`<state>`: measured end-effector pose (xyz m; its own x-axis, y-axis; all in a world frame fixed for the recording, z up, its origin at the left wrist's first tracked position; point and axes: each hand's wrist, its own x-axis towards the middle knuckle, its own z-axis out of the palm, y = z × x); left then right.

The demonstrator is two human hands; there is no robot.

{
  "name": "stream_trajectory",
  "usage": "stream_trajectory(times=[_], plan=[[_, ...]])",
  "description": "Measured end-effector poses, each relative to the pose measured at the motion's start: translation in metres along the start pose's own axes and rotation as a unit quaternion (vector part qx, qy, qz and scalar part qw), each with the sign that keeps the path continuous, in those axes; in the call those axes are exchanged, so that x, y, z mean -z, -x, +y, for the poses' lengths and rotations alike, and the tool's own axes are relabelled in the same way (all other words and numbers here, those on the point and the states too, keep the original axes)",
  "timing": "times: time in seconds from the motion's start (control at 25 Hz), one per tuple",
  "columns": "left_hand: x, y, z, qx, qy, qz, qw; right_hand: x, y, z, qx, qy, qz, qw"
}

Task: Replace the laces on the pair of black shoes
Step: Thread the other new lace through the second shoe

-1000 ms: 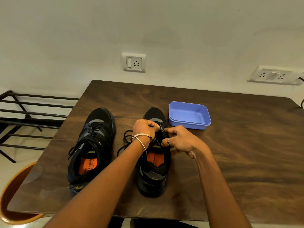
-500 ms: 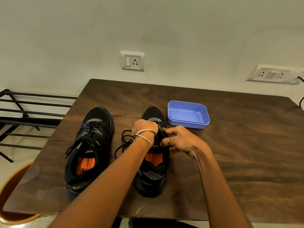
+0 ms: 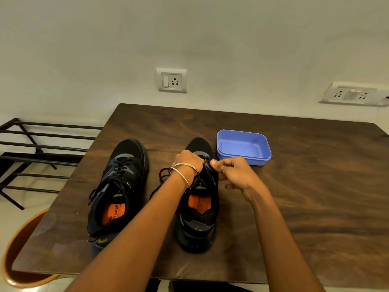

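Two black shoes with orange insoles stand side by side on the dark wooden table [image 3: 294,207], toes pointing away from me. The left shoe [image 3: 120,186] is laced with a black lace. Both hands work at the front eyelets of the right shoe [image 3: 200,218]. My left hand [image 3: 188,163], with bangles on the wrist, grips the shoe's upper near the toe. My right hand [image 3: 231,171], wearing a ring, pinches the black lace [image 3: 163,175] at the eyelets. A loose coil of that lace lies between the two shoes.
An empty blue plastic box [image 3: 244,146] sits just right of the right shoe's toe. A black metal rack [image 3: 42,148] stands left of the table, and an orange rounded object [image 3: 19,245] sits at the table's near left corner. Wall sockets [image 3: 171,80] are behind.
The view has shifted slightly. My right hand has opened its lower fingers and moved a little up toward the shoe's toe; my left hand stays on the shoe.
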<state>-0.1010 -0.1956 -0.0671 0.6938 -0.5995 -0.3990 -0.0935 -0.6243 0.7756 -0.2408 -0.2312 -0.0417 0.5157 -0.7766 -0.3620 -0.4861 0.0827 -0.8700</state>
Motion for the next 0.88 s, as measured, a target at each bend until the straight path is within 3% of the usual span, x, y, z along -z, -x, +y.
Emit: stream_trajectory(times=[0.08, 0.16, 0.28, 0.36, 0.48, 0.56, 0.6, 0.68, 0.72, 0.8, 0.88], plan=[[0.009, 0.005, 0.006, -0.008, -0.007, -0.052, 0.999, -0.015, -0.014, 0.003, 0.044, 0.055, 0.116, 0.991], [0.022, 0.013, 0.008, -0.034, -0.003, -0.08, 0.996, -0.026, -0.025, 0.006, 0.062, 0.087, 0.171, 0.979], [0.048, 0.031, 0.008, -0.12, -0.023, -0.141, 0.982, -0.028, -0.033, 0.007, 0.056, 0.088, 0.184, 0.977], [0.061, 0.038, 0.003, -0.158, -0.096, -0.187, 0.965, -0.027, -0.033, 0.005, 0.072, 0.126, 0.184, 0.972], [0.063, 0.036, -0.007, -0.19, -0.249, -0.13, 0.941, -0.021, -0.023, -0.012, 0.115, 0.143, 0.224, 0.957], [0.06, 0.033, -0.009, -0.197, -0.273, -0.122, 0.934, -0.011, -0.009, -0.034, 0.165, 0.045, 0.256, 0.951], [0.058, 0.032, -0.008, -0.199, -0.28, -0.13, 0.93, -0.005, 0.0, -0.047, 0.197, -0.056, 0.257, 0.944], [0.054, 0.029, -0.009, -0.203, -0.294, -0.143, 0.923, 0.009, 0.021, -0.069, 0.265, -0.263, 0.228, 0.899], [0.052, 0.027, -0.01, -0.201, -0.289, -0.148, 0.924, 0.015, 0.027, -0.074, 0.29, -0.31, 0.219, 0.879], [0.05, 0.022, -0.014, -0.197, -0.251, -0.166, 0.933, 0.016, 0.029, -0.071, 0.303, -0.236, 0.24, 0.892], [0.049, 0.018, -0.014, -0.194, -0.224, -0.175, 0.939, 0.006, 0.012, -0.051, 0.263, 0.014, 0.231, 0.937]])
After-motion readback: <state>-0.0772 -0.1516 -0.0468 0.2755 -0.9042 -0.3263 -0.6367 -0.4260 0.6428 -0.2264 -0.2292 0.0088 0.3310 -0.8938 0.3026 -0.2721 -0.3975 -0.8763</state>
